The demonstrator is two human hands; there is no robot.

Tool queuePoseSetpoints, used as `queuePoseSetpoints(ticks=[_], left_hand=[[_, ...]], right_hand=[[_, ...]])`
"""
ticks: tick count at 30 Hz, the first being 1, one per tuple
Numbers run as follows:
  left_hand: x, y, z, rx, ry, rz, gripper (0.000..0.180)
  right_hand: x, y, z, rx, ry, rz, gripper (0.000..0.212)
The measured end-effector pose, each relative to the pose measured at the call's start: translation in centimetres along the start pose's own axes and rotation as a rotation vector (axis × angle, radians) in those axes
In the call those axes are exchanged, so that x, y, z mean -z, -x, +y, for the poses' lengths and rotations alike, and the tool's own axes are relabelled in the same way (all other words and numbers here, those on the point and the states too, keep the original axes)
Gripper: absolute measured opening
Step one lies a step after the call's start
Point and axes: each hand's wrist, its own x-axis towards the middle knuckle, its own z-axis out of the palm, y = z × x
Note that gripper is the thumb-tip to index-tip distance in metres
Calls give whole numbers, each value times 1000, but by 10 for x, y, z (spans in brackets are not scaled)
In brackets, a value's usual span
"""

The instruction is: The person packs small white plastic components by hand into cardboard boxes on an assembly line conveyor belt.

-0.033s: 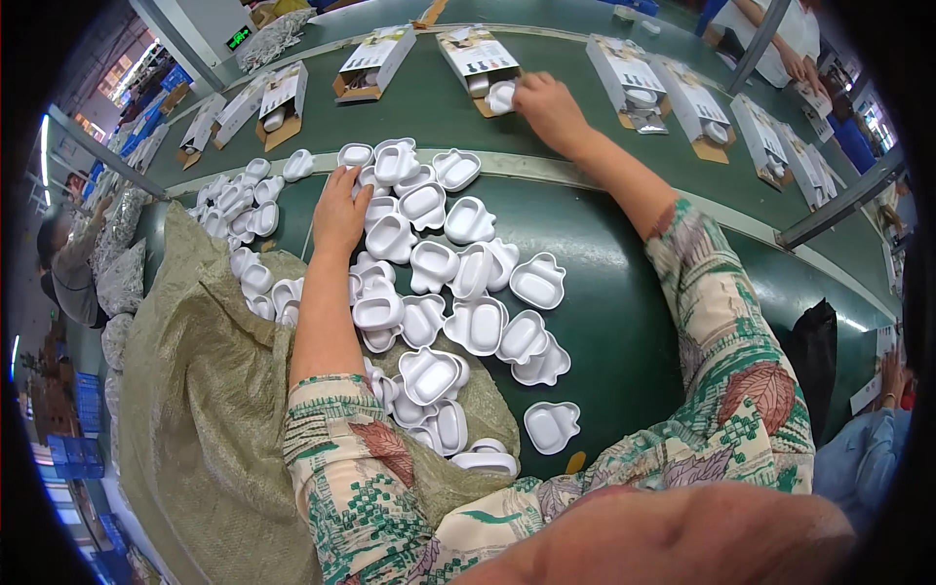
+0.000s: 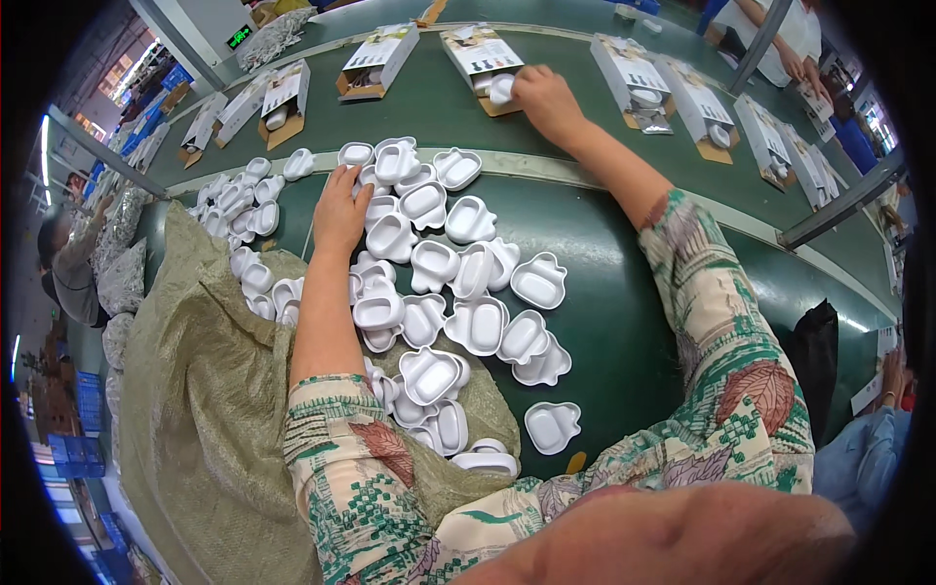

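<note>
My right hand (image 2: 548, 105) reaches out over the far belt and is closed on a small white dish (image 2: 502, 90). That dish is at the open near end of a printed carton (image 2: 482, 51), where another white piece shows inside. At the far left edge of a heap of white dishes (image 2: 423, 207), my left hand (image 2: 341, 213) is bent with fingers and thumb round a dish (image 2: 370, 179); part of its grip is hidden. The dishes are shallow, with a rounded well and a wavy, ear-like end. Several are nested or overlapping.
A large olive woven sack (image 2: 210, 390) lies left of and under the heap. More open cartons (image 2: 378, 62) stand along the green belt (image 2: 546, 39). A metal post (image 2: 843, 202) is at the right. Another person's hands (image 2: 801, 73) work at the far right.
My right hand has moved slightly up and away, and its dish sits farther into the carton's mouth. The cartons on the far belt have shifted slightly right. My left hand stays in place.
</note>
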Motion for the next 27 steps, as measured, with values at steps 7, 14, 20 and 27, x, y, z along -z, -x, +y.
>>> queuePoseSetpoints(ticks=[7,14,20,27], left_hand=[[1,-3,-1,-25,1,14,42],[10,9,-10,-19,-15,10,43],[4,12,-9,-30,-19,3,43],[8,10,-15,-34,-20,17,43]], right_hand=[[-11,-7,8,-312,156,140,14],[34,23,-114,122,-438,-75,26],[11,27,-116,95,-399,-75,13],[13,25,-112,4,-417,-104,14]])
